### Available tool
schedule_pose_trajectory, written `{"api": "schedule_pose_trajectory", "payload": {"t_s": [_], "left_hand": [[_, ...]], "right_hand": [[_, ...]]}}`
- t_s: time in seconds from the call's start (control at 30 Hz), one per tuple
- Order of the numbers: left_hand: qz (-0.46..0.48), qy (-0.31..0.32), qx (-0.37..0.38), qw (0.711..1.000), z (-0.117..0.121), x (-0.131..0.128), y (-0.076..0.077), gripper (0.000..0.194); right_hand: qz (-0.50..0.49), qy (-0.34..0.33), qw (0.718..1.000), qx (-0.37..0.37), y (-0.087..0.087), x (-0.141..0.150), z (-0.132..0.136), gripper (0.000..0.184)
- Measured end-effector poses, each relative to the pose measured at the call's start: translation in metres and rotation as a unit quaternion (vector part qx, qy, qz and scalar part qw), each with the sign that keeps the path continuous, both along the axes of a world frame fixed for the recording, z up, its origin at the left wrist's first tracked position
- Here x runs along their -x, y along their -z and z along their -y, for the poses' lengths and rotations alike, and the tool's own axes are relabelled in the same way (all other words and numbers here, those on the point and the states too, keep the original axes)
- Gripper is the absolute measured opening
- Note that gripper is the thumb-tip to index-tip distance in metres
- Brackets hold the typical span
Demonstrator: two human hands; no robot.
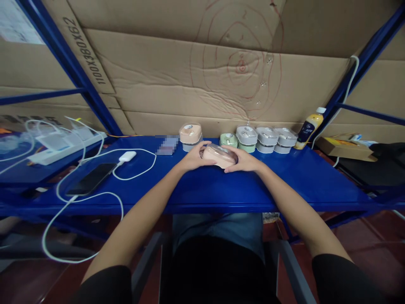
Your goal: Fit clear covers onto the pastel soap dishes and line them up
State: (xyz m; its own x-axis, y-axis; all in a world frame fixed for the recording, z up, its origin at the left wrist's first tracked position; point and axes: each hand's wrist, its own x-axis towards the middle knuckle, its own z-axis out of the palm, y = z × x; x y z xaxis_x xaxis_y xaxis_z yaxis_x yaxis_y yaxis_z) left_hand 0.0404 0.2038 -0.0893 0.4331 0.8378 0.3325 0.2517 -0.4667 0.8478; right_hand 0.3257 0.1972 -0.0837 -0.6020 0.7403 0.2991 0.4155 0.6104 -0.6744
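Note:
Between both hands, above the blue table (202,190), is a peach plastic box (218,157) with a clear, shiny lid, held slightly tilted. My left hand (195,157) is closed round its left end, and my right hand (242,160) grips the right end. Just behind my left hand a peach box (190,133) rests on a grey one. Behind my right hand stand a green box (228,140) and a grey box (247,134) stacked on a green one. Farther right are two grey stacks, a nearer one (267,139) and another (285,140).
A drink bottle (309,128) leans at the back right, near an open cardboard box (346,147). On the left lie a black phone (91,179), a white charger (127,156), looping white cables and a power strip (63,150). Cardboard (152,71) lines the back.

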Motion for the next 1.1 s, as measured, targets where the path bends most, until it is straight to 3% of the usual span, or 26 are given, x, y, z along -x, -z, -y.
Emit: {"api": "schedule_pose_trajectory", "payload": {"t_s": [0.13, 0.3, 0.4, 0.6, 0.7, 0.87, 1.1], "left_hand": [[0.072, -0.032, -0.002, 0.997, -0.006, -0.002, 0.003, 0.097], [0.131, -0.086, -0.033, 0.987, -0.010, -0.007, 0.008, 0.089], [0.081, -0.158, -0.087, 0.980, -0.007, -0.009, 0.009, 0.083], [-0.068, -0.241, -0.268, 0.930, 0.000, -0.006, -0.003, 0.041], [-0.109, -0.300, -0.276, 0.907, -0.007, -0.002, -0.008, 0.049], [-0.126, -0.392, -0.221, 0.884, -0.030, 0.001, -0.012, 0.072], [-0.122, -0.417, -0.205, 0.877, -0.053, 0.001, -0.021, 0.070]], "right_hand": [[-0.048, 0.041, 0.998, 0.019, -0.003, 0.010, 0.006, 0.112], [-0.047, 0.146, 0.985, -0.085, -0.011, 0.024, 0.014, 0.096], [0.028, 0.261, 0.952, -0.159, -0.021, 0.032, 0.014, 0.094], [0.141, 0.425, 0.866, -0.222, -0.043, 0.060, -0.010, 0.073], [0.175, 0.462, 0.844, -0.211, -0.049, 0.076, -0.030, 0.072], [0.226, 0.492, 0.822, -0.179, -0.047, 0.091, -0.055, 0.071], [0.249, 0.489, 0.819, -0.169, -0.037, 0.087, -0.067, 0.077]]}}
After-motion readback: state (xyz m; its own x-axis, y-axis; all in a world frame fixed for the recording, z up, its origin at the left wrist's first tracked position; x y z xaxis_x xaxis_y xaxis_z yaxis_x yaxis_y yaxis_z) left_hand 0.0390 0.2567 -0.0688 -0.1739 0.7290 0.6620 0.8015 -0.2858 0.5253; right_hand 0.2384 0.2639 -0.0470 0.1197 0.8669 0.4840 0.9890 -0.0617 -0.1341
